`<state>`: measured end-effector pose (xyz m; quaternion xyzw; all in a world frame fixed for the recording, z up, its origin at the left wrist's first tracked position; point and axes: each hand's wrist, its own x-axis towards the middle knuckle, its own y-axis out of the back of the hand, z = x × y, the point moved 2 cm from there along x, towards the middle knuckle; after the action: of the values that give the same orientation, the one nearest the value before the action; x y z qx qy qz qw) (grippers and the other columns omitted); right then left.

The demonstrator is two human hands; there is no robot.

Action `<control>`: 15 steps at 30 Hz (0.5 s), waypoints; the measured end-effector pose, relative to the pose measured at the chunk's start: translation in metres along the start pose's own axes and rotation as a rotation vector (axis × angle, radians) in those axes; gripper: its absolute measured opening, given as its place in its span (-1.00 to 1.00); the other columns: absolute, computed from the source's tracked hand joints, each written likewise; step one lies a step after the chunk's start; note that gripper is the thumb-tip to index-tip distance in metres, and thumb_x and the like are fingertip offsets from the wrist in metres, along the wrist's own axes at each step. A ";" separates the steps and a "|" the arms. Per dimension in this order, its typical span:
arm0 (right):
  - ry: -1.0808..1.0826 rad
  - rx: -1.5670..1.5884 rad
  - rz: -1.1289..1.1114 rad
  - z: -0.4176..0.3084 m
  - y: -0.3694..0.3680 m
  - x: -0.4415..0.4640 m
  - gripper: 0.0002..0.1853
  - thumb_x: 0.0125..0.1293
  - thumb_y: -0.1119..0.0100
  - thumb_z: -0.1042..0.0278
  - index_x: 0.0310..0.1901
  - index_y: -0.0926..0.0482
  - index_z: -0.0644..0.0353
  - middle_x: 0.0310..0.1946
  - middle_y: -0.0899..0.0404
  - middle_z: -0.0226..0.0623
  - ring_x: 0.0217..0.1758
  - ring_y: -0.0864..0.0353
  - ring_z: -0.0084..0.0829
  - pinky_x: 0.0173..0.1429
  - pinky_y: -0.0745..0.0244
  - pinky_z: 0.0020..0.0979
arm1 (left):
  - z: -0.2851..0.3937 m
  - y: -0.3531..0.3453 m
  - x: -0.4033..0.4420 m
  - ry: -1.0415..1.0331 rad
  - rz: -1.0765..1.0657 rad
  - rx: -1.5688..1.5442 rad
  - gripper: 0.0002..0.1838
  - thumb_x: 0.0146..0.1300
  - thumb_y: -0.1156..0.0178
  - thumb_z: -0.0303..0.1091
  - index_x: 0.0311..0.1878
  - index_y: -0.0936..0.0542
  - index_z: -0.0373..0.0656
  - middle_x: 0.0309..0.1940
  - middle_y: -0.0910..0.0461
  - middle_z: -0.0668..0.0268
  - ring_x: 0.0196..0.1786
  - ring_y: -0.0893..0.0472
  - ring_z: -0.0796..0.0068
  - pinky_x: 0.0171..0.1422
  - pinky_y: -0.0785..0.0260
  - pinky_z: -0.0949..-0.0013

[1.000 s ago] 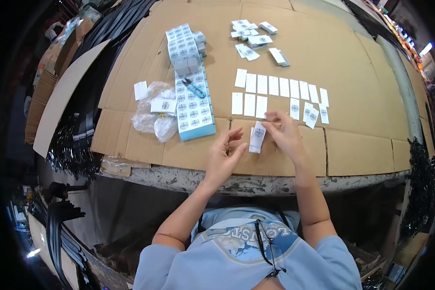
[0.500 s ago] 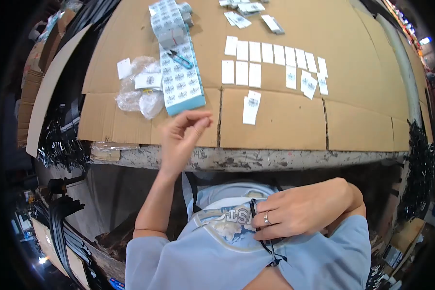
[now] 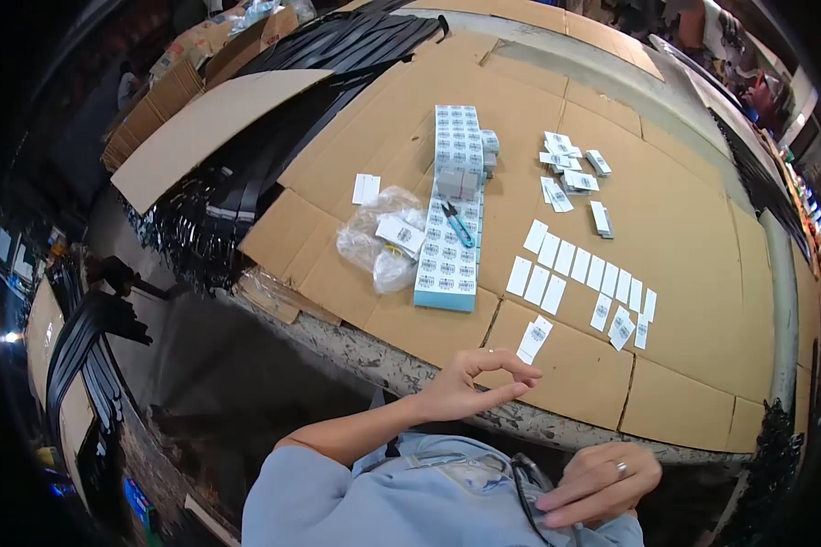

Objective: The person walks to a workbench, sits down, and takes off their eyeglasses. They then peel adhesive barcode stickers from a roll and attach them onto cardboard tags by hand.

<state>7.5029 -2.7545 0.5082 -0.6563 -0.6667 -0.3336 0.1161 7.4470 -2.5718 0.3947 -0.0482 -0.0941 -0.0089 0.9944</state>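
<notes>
My left hand [image 3: 483,385] hovers over the front edge of the cardboard, its thumb and fingers curved toward each other with a small gap at the tips. Nothing shows between them. Just beyond the fingertips lie two overlapping white tags [image 3: 535,339], one bearing a dark printed label. My right hand [image 3: 602,483], wearing a ring, is by my shirt front, fingers loosely extended beside a black cord [image 3: 527,479]. Rows of blank white tags [image 3: 579,264] lie farther in, with a few labelled tags [image 3: 621,326] at their right. A strip of printed labels [image 3: 447,269] runs from a roll.
Blue-handled thread snips [image 3: 458,225] rest on the label strip. Left of it lies a clear plastic bag [image 3: 369,237] with labelled tags on it. A heap of tags [image 3: 570,173] sits farther back. Black straps [image 3: 337,55] hang over the table's left side.
The view has swung left and shows more of the table. My left hand has moved right, close to the overlapping tags, and its fingertips have parted slightly. My right hand has shifted away from the shirt's middle.
</notes>
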 end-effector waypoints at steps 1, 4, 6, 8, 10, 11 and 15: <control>0.076 0.087 0.175 0.000 0.001 -0.002 -0.81 0.16 -0.23 0.54 -0.22 -0.63 0.48 -0.22 -0.62 0.06 -0.34 -0.60 -0.35 -0.30 -0.48 -0.48 | 0.005 0.001 0.001 -0.036 0.002 -0.025 -0.78 0.23 -0.18 -0.46 -0.06 -0.61 -0.22 -0.26 -0.63 0.31 -0.16 -0.57 0.57 -0.03 -0.39 0.47; 0.159 0.194 0.105 0.002 0.021 0.004 -0.83 0.17 -0.26 0.50 -0.27 -0.65 0.47 -0.19 -0.61 0.13 -0.42 -0.60 -0.31 -0.37 -0.49 -0.46 | 0.018 0.007 0.004 -0.084 -0.011 -0.049 -0.79 0.23 -0.17 -0.48 -0.06 -0.61 -0.22 -0.25 -0.63 0.29 -0.13 -0.57 0.54 0.00 -0.38 0.47; 0.253 0.305 0.053 0.008 0.030 -0.009 -0.80 0.24 -0.21 0.42 -0.29 -0.65 0.45 -0.16 -0.58 0.18 -0.42 -0.63 -0.27 -0.38 -0.54 -0.44 | 0.025 0.011 0.001 -0.091 -0.026 -0.053 -0.78 0.23 -0.17 -0.49 -0.05 -0.61 -0.22 -0.25 -0.63 0.29 -0.12 -0.57 0.53 0.01 -0.37 0.47; 0.184 0.369 0.189 0.016 0.036 -0.030 -0.80 0.25 -0.19 0.40 -0.18 -0.59 0.37 -0.21 -0.57 0.08 -0.43 -0.60 -0.31 -0.42 -0.48 -0.43 | 0.031 0.014 0.000 -0.102 -0.071 -0.021 -0.73 0.22 -0.16 -0.53 0.00 -0.58 -0.27 -0.13 -0.58 0.20 -0.02 -0.52 0.45 0.08 -0.33 0.41; 0.069 0.523 0.687 0.033 0.029 -0.052 -0.69 0.23 -0.22 0.36 -0.02 -0.49 0.27 -0.30 -0.55 -0.08 -0.45 -0.54 -0.36 -0.43 -0.40 -0.45 | 0.035 0.009 0.004 -0.152 -0.034 0.026 -0.73 0.24 -0.14 -0.53 0.02 -0.57 -0.28 -0.07 -0.54 0.18 0.02 -0.48 0.44 0.11 -0.31 0.39; 0.027 0.599 1.053 0.044 0.019 -0.061 -0.62 0.20 -0.27 0.33 0.03 -0.45 0.24 -0.35 -0.53 -0.15 -0.46 -0.52 -0.38 -0.41 -0.38 -0.47 | 0.036 0.006 0.005 -0.199 0.026 0.069 -0.72 0.25 -0.12 -0.53 0.04 -0.56 -0.28 0.00 -0.50 0.16 0.07 -0.45 0.42 0.13 -0.29 0.38; -0.047 0.680 1.301 0.075 0.027 -0.052 -0.54 0.16 -0.30 0.34 0.05 -0.42 0.33 -0.22 -0.55 -0.17 -0.27 -0.53 -0.44 -0.15 -0.41 -0.49 | 0.032 0.000 0.020 -0.162 0.072 -0.019 -0.72 0.28 -0.08 -0.53 0.05 -0.55 -0.29 0.06 -0.43 0.13 0.10 -0.41 0.40 0.17 -0.26 0.38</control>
<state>7.5559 -2.7532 0.4295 -0.8541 -0.2113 0.0423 0.4734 7.4605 -2.5690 0.4302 -0.0613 -0.1725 0.0297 0.9827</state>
